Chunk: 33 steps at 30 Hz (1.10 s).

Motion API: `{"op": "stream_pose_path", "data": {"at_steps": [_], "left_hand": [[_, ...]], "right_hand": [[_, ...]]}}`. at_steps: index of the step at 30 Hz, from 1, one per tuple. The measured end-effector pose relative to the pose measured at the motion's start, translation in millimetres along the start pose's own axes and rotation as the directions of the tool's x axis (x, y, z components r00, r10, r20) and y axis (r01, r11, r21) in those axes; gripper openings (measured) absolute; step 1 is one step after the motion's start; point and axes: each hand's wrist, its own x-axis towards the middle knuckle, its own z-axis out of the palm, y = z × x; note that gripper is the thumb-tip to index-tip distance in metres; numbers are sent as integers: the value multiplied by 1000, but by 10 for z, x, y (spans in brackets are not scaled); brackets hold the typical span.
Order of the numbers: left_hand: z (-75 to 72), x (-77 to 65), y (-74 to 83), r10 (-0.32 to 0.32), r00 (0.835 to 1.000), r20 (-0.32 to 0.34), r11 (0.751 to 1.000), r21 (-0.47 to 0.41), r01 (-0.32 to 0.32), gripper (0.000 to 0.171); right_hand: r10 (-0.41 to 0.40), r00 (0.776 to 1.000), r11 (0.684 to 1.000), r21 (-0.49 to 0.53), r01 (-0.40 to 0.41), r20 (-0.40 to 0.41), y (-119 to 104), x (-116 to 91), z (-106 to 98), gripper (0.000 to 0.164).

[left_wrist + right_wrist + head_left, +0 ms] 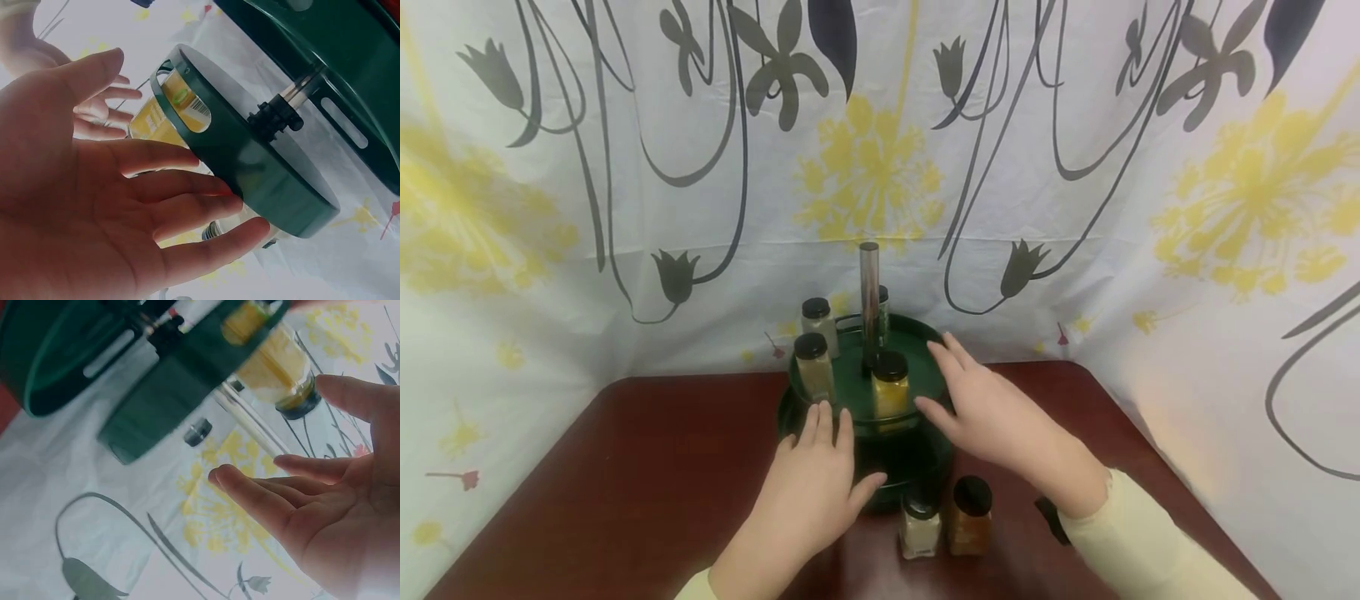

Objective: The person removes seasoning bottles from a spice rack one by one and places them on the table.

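A two-tier green rotating tray [847,365] with a central metal post [870,292] stands on the table. My left hand [811,483] has its fingers straight, fingertips at the upper tier's front-left rim and seemingly touching it in the left wrist view. At the right side of that tier, my right hand [996,408] is spread, holding nothing; whether it touches the rim I cannot tell. Between the hands, a yellow spice jar [891,398] with a black lid sits on the upper tier. Two pale spice jars, one in front [815,371] and one behind [830,332], stand at its left.
Another jar [883,308] is partly hidden behind the post. In front of the tray, a pale spice jar [921,533] and an orange-brown spice jar [971,525] stand on the red-brown table [685,467]. A small black object [1052,521] lies by my right forearm. A patterned curtain [880,175] hangs behind.
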Motion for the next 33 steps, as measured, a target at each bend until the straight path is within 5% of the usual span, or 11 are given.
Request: {"op": "stream_pose_path", "data": {"at_steps": [6, 13, 19, 33], "left_hand": [[-85, 48, -106, 9, 999, 37, 997, -76, -6, 86], [-92, 119, -388, -156, 988, -19, 947, -289, 144, 72], [37, 173, -525, -222, 975, -2, 921, -330, 209, 84], [144, 213, -669, -240, 969, 53, 895, -374, 242, 91]], "right_hand": [[-10, 999, 999, -37, 11, 37, -78, 233, -64, 79], [-54, 996, 995, -83, 60, 68, -148, 429, -7, 76], [-123, 991, 988, -84, 128, 57, -198, 384, 51, 64], [-177, 984, 984, -2, 177, -4, -270, 331, 178, 51]]}}
